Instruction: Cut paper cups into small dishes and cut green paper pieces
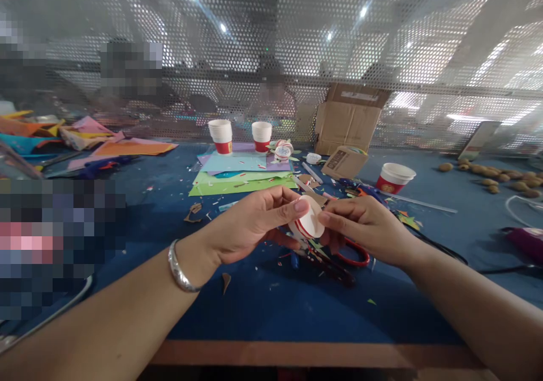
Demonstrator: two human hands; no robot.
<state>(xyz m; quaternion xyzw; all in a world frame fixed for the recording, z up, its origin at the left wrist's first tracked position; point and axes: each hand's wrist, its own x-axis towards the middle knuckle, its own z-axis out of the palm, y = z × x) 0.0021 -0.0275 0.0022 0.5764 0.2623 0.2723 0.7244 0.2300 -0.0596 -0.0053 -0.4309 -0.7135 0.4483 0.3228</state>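
Between my hands, above the blue tabletop, is a cut-down paper cup [311,223], white inside with a red band on its side. My left hand [271,214] grips it, thumb on the near rim and fingers behind. My right hand [360,223] pinches the cup's right edge between thumb and fingers. Below the hands lie red-handled scissors [355,254], partly hidden. Scraps of cut paper and a small blue object [294,260] are scattered around them.
Stacked paper cups [220,138] stand on coloured paper sheets [237,186]; another cup stack [396,178] is at the right. Cardboard [348,121] leans against the perforated screen. Walnut-like brown objects [504,174] lie far right, near a purple tool [526,244]. Colourful paper [123,146] lies left.
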